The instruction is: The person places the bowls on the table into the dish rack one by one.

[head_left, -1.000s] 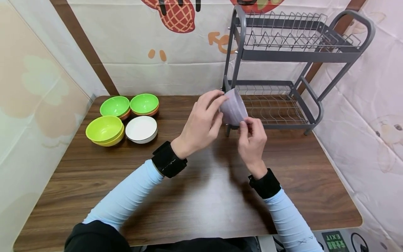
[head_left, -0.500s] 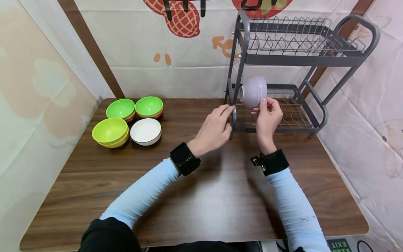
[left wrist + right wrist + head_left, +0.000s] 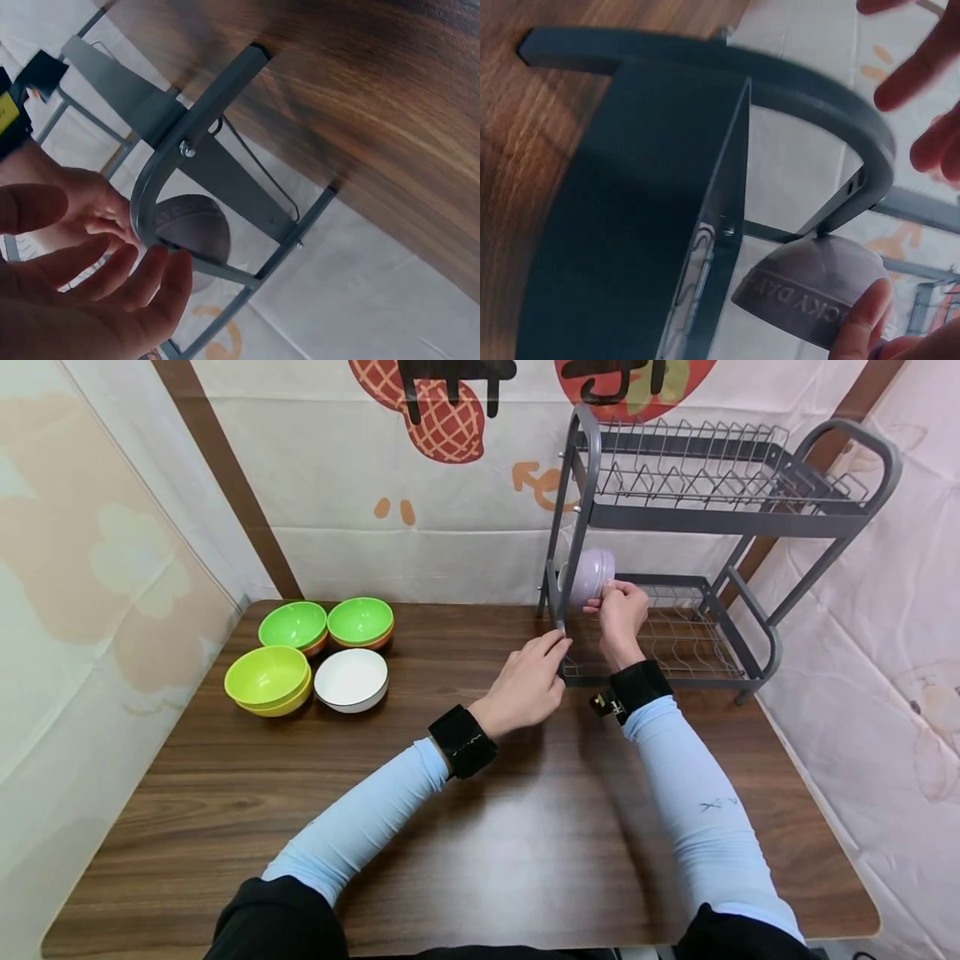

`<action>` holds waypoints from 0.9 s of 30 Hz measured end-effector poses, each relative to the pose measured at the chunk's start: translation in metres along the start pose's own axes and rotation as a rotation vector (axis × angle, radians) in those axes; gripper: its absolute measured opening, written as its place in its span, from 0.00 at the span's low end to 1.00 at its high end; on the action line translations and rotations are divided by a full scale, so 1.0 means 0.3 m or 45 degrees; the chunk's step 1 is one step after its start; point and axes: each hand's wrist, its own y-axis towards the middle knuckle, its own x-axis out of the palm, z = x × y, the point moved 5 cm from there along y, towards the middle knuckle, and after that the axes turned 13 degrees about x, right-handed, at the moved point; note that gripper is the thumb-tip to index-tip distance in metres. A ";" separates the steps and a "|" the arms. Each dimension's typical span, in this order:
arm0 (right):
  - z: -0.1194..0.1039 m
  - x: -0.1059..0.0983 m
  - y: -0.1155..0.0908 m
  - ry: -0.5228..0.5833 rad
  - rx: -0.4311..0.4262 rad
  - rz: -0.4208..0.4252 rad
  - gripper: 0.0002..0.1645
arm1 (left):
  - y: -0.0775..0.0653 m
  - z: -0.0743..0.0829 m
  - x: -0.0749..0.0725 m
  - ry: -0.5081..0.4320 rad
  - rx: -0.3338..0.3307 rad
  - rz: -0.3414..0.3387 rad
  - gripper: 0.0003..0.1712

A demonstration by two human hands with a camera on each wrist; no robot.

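A lavender bowl [image 3: 592,575] is tilted on its side at the left end of the rack's lower shelf, its rim facing right. My right hand [image 3: 624,617] pinches it by the rim. Raised lettering shows on the bowl [image 3: 810,289] in the right wrist view. The dark grey two-tier dish rack [image 3: 720,520] stands at the back right. My left hand [image 3: 525,683] is at the rack's front left post, fingers loosely bent, fingertips at the frame; it holds no bowl. In the left wrist view, part of the bowl [image 3: 199,232] shows behind the rack's curved side bar [image 3: 150,180].
At the table's back left are two green bowls [image 3: 292,623] [image 3: 362,618] with orange ones under them, stacked yellow-green bowls [image 3: 267,678], and a white bowl [image 3: 351,681]. The wooden table [image 3: 465,843] extends in front of me. Printed cloth [image 3: 450,564] hangs behind.
The bowl has left my left hand and moved into the rack's lower level in my right hand, first rightward, then slightly left. My left hand has moved to the rack's post.
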 end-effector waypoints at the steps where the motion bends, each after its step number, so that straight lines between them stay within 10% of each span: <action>1: 0.004 0.000 0.013 -0.006 0.038 0.000 0.15 | 0.000 0.000 0.007 0.003 -0.004 -0.016 0.33; 11: 0.034 0.010 0.095 -0.027 0.243 -0.035 0.18 | 0.000 0.006 0.034 0.065 -0.011 -0.085 0.33; 27: 0.032 0.057 0.140 -0.327 0.086 -0.015 0.18 | -0.009 -0.004 0.024 0.079 -0.002 -0.094 0.31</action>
